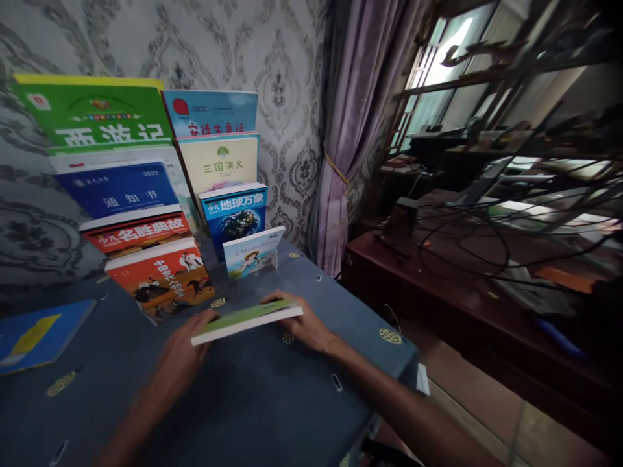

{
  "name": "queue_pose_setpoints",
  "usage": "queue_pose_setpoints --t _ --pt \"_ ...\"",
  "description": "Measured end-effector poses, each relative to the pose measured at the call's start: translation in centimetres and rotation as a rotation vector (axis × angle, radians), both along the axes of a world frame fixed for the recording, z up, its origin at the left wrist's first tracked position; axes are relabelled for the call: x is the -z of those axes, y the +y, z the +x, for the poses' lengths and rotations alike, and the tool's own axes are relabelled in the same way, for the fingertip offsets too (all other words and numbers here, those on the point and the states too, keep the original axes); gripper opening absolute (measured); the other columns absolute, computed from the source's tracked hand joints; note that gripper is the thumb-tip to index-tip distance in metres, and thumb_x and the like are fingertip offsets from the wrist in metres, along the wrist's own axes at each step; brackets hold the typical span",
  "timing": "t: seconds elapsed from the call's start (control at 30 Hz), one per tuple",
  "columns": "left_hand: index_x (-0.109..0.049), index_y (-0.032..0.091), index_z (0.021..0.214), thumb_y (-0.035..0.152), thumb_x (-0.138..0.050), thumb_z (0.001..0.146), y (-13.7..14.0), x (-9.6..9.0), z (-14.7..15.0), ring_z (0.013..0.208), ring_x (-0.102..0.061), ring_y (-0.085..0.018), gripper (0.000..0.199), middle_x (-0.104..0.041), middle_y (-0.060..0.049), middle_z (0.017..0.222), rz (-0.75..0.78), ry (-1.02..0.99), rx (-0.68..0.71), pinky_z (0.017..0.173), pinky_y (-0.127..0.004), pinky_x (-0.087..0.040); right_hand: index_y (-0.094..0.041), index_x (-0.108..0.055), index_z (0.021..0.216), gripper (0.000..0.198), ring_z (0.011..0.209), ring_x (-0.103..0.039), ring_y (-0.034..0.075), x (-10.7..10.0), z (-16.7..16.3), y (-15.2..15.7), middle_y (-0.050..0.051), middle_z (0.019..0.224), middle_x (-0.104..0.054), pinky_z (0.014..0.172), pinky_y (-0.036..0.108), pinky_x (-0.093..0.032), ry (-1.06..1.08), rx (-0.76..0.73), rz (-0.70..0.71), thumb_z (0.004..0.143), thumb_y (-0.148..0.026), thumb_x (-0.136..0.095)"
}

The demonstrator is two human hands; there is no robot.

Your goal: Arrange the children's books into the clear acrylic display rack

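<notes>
Between my two hands is a green book point(248, 320), tilted so that its white page edge faces me. My left hand point(187, 340) grips its left end and my right hand point(302, 321) its right end. Just beyond the book, a small light-blue book point(250, 254) leans on a clear stand. To its left stands an orange book point(163, 279) with horses on the cover. Behind these rise a blue book with a globe point(236, 217), a red-titled book point(141, 233), a dark blue booklet point(124, 189) and several taller books in tiers.
A blue and yellow book point(41, 334) lies flat at the table's left. The dark patterned tablecloth point(272, 395) drops off at the right edge. A purple curtain point(341, 149) hangs by the wall. Tangled cables point(462, 227) cover a dark red desk point(389, 269) on the right.
</notes>
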State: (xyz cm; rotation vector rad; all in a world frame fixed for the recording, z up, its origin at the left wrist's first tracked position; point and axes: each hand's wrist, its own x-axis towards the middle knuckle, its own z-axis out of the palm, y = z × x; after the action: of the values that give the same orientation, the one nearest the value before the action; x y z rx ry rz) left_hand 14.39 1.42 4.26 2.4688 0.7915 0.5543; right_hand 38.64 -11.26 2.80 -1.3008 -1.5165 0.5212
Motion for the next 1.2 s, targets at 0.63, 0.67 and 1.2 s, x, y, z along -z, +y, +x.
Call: queue_pose_setpoints --t 0.63,0.67,1.2 --pt "-0.058 0.019 0.094 0.030 -0.041 0.099 2.1 -4.1 8.7 0.083 -0.067 -0.025 0.021 -0.068 -0.008 0.088 0.478 -0.179 -0.175 0.074 -0.033 -0.050 -0.020 -0.067 0.083 0.018 0.078 -0.061 0.019 -3.5 6.2 9.0 0.000 0.081 -0.067 0.076 0.032 -0.051 0.262 0.219 0.288 0.071 -0.020 -0.053" --pt "-0.058 0.019 0.094 0.029 -0.042 0.099 2.1 -4.5 8.9 0.082 -0.067 -0.025 0.020 -0.068 -0.008 0.087 0.485 -0.190 -0.187 0.073 -0.033 -0.050 -0.019 -0.067 0.082 0.019 0.078 -0.061 0.019 -3.8 6.3 9.5 0.001 0.080 -0.067 0.076 0.032 -0.051 0.275 0.217 0.292 0.070 -0.019 -0.052" --pt "-0.055 0.013 0.115 0.025 -0.040 0.100 3.5 -4.6 11.2 0.083 -0.072 -0.028 0.024 -0.075 -0.013 0.088 0.299 0.169 -0.372 0.069 -0.033 -0.051 -0.019 -0.060 0.088 0.025 0.087 -0.058 0.024 -2.6 8.0 12.5 0.004 0.087 -0.065 0.076 0.035 -0.048 0.110 0.303 0.170 0.070 -0.034 -0.049"
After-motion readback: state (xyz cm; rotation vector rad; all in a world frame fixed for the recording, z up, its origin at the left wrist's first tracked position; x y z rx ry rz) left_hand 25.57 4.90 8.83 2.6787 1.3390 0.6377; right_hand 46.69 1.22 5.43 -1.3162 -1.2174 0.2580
